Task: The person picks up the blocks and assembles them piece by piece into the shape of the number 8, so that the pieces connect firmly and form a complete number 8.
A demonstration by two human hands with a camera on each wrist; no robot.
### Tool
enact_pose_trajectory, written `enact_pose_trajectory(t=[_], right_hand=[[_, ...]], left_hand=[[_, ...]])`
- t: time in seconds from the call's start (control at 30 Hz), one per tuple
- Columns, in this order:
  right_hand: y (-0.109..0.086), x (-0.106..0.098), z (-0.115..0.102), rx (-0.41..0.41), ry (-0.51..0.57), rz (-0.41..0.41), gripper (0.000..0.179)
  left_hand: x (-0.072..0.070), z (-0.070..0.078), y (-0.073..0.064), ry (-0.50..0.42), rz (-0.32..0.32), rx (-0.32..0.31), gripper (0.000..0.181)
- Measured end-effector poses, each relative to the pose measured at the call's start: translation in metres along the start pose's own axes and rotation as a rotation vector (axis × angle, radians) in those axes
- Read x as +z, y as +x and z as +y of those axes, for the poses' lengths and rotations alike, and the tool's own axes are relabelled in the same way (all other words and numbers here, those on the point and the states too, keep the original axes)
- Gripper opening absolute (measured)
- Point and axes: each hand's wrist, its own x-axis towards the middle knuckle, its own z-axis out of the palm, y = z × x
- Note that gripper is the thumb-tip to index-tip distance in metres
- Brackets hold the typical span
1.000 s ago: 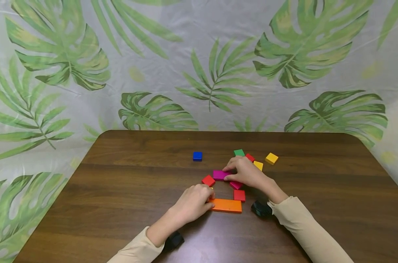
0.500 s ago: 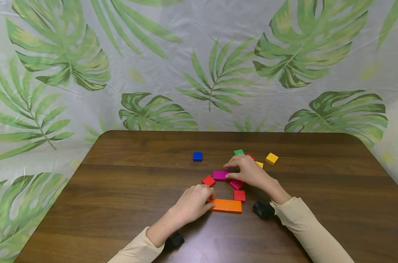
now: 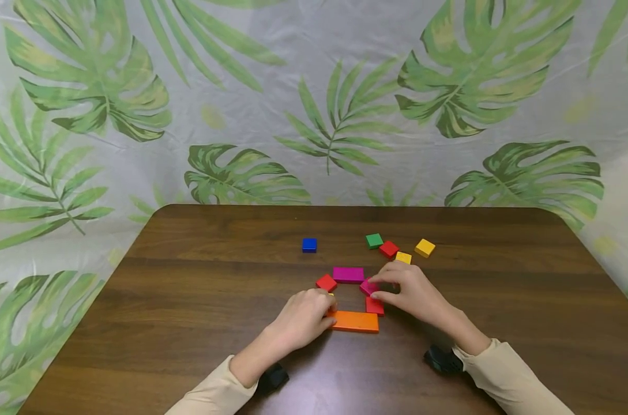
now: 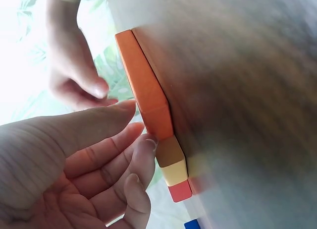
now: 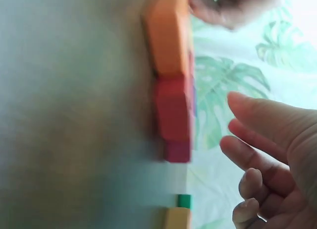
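Flat coloured blocks form a ring on the table. Its front is a long orange block (image 3: 356, 321); a red block (image 3: 374, 306) and a pink block (image 3: 366, 287) stand on the right, a long magenta block (image 3: 348, 275) at the back, another red block (image 3: 326, 282) on the left. The left hand (image 3: 303, 320) rests thumb and fingertips on the orange block's left end, by a yellow block (image 4: 173, 172) mostly hidden from the head camera. The right hand (image 3: 413, 288) hovers beside the pink block, thumb and fingers apart, holding nothing.
Behind the ring lie a green block (image 3: 374, 241), a red one (image 3: 388, 249) and two yellow ones, one (image 3: 403, 257) close to the right hand and one (image 3: 425, 248) farther right. A blue block (image 3: 309, 245) sits apart, back left, on the brown wooden table (image 3: 199, 288).
The right hand has let go of the long magenta block and moved right and toward the person, beside the pink block. The left hand stays at the orange block.
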Motion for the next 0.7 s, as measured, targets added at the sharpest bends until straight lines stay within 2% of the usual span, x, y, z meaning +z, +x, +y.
enact_pose_trajectory(t=[0.13, 0.3, 0.53, 0.7], right_hand=[[-0.016, 0.004, -0.004, 0.010, 0.022, -0.007, 0.022], [-0.023, 0.003, -0.008, 0.046, 0.040, -0.053, 0.023], [-0.028, 0.009, 0.004, 0.027, 0.135, -0.019, 0.028], [-0.032, 0.014, 0.011, 0.028, 0.218, -0.028, 0.029]], left_hand=[[0.000, 0.000, -0.001, -0.012, -0.005, -0.004, 0.009], [-0.001, -0.001, -0.001, -0.021, -0.003, -0.008, 0.009], [-0.001, -0.001, 0.001, -0.032, -0.015, -0.010, 0.009], [-0.002, -0.001, 0.001, -0.046, -0.025, -0.015, 0.010]])
